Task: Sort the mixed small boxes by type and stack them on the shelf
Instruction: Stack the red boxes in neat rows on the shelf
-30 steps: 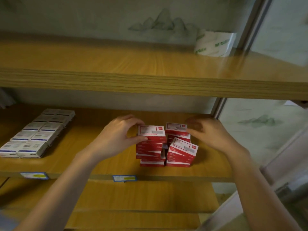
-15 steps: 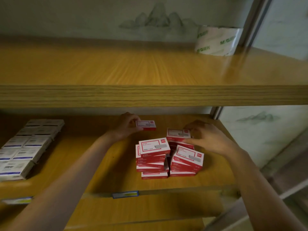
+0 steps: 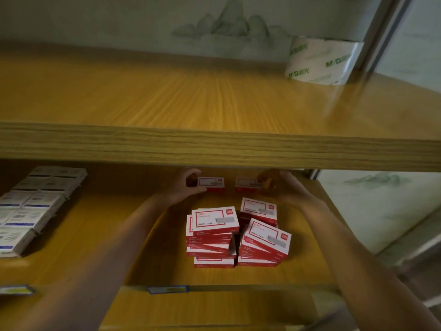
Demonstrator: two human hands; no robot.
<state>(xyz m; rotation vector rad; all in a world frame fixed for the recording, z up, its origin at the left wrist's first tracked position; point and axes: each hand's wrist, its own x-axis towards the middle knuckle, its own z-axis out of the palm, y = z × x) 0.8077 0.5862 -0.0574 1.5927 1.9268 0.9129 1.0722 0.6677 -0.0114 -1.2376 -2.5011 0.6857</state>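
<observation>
Red-and-white small cardboard boxes [image 3: 236, 231] sit in uneven, skewed stacks near the front of the wooden middle shelf [image 3: 100, 247]; a brushing forearm could topple them, I judge. At the shelf's back the left hand [image 3: 185, 188] pinches one red box [image 3: 211, 183] by its end, and the right hand [image 3: 284, 187] holds another red box [image 3: 247, 183], fingers partly hidden under the upper shelf board [image 3: 214, 144]. Each box is flat, red-sided, with a white label. White-and-blue flat boxes [image 3: 31, 206] lie sorted far left
</observation>
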